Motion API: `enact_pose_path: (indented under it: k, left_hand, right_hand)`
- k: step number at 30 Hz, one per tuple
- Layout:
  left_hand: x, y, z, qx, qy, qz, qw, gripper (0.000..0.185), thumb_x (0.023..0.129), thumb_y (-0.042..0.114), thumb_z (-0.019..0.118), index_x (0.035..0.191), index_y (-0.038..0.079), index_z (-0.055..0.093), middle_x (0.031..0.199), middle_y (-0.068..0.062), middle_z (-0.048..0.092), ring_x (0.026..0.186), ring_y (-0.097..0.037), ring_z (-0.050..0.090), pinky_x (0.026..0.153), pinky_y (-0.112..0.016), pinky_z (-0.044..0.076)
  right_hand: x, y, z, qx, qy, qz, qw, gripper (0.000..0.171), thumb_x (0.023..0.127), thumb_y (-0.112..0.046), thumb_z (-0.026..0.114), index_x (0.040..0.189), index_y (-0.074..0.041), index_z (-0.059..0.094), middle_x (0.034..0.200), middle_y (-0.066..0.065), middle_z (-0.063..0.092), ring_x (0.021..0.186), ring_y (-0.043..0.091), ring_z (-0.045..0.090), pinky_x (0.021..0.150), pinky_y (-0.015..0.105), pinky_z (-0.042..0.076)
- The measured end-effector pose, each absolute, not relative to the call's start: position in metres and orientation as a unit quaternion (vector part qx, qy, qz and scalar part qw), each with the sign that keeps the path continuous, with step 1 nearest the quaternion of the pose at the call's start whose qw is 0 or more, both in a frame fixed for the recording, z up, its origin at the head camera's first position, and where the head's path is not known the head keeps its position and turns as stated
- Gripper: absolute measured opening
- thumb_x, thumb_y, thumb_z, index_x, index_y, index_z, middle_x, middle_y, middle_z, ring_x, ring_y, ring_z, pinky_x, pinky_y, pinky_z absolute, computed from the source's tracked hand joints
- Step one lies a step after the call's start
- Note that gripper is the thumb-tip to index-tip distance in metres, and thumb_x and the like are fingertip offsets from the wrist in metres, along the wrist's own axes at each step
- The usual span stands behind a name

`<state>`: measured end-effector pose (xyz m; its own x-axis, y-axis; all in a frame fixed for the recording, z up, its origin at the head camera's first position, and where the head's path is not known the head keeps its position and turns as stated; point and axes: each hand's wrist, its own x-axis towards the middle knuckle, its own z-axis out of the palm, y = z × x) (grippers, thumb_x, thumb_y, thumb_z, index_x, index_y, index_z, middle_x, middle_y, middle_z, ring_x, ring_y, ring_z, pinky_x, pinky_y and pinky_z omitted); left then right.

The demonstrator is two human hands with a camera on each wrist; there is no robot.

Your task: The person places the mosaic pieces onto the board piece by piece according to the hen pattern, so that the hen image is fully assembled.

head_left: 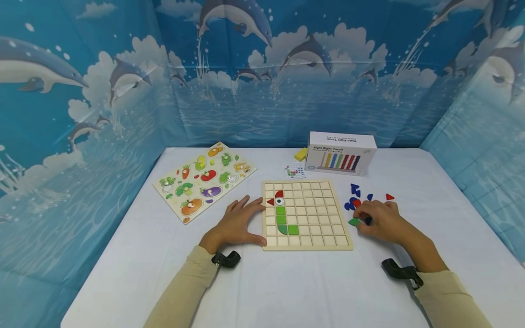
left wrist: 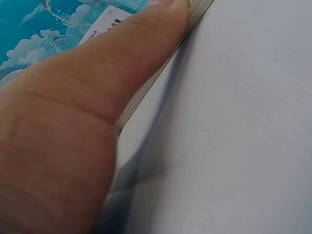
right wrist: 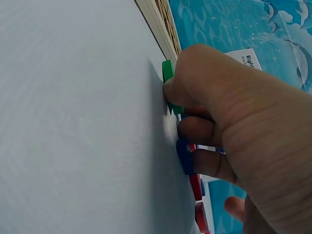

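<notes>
Worktop: a worktop [head_left: 287, 287] under a white cloth, with dolphin-print sea backdrops on three sides.
Grid board: a wooden grid board [head_left: 306, 215] lies flat in the middle; a red, white and green figure fills some squares in its left columns.
Left hand: the left hand [head_left: 239, 224] rests flat beside the board's left edge, fingers straight and spread, thumb tip against the board's near left corner. It holds nothing.
Right hand: the right hand [head_left: 379, 222] sits on the cloth just right of the board, fingers curled, pinching a green piece [head_left: 354, 222] against the worktop.
Green piece: it lies close to the board's right edge, not on the grid.
Loose pieces: blue and red pieces [head_left: 356, 197] are scattered just beyond the right hand.
Vegetable puzzle: a vegetable puzzle board [head_left: 203, 179] lies at the far left.
Box: a white box [head_left: 340, 152] picturing coloured rods stands behind the grid board, a small card [head_left: 294, 171] in front of it.
</notes>
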<state>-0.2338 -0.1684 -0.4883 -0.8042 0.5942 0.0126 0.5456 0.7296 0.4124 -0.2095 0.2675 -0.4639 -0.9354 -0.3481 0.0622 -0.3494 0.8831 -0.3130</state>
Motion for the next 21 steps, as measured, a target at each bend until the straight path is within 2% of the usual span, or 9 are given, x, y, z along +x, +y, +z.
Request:
enact_pose_path:
  k: [15, 18, 21]
  left_hand:
    - [-0.2349, -0.1689, -0.49, 0.307, 0.926, 0.21, 0.059, 0.1, 0.069, 0.08, 0.073, 0.15, 0.027, 0.046, 0.166, 0.006, 0.024, 0.154, -0.031, 0.006, 0.118, -0.056, 0.007]
    - [-0.2345, -0.1687, -0.4895, 0.307, 0.927, 0.208, 0.06, 0.101, 0.069, 0.08, 0.072, 0.15, 0.027, 0.046, 0.166, 0.006, 0.024, 0.154, -0.03, 0.006, 0.118, -0.055, 0.007]
    - [-0.2342, -0.1687, -0.4886, 0.304, 0.928, 0.206, 0.061, 0.101, 0.069, 0.08, 0.073, 0.15, 0.027, 0.045, 0.166, 0.006, 0.023, 0.154, -0.03, 0.006, 0.118, -0.055, 0.007]
  right_hand:
    - [-0.212, 0.2694, -0.4649, 0.188, -0.969, 0.16, 0.01, 0.024, 0.077, -0.017, 0.084, 0.095, -0.016, 0.068, 0.083, -0.008, 0.06, 0.088, 0.023, 0.056, 0.088, 0.065, 0.03]
    - [-0.2129, 0.271, -0.4639, 0.198, -0.966, 0.162, 0.023, 0.024, 0.076, -0.016, 0.084, 0.095, -0.016, 0.069, 0.085, -0.008, 0.063, 0.087, 0.021, 0.059, 0.088, 0.062, 0.035]
    - [-0.2138, 0.2714, -0.4623, 0.22, -0.96, 0.168, 0.045, 0.025, 0.075, -0.014, 0.085, 0.094, -0.017, 0.069, 0.088, -0.007, 0.065, 0.085, 0.018, 0.061, 0.086, 0.053, 0.047]
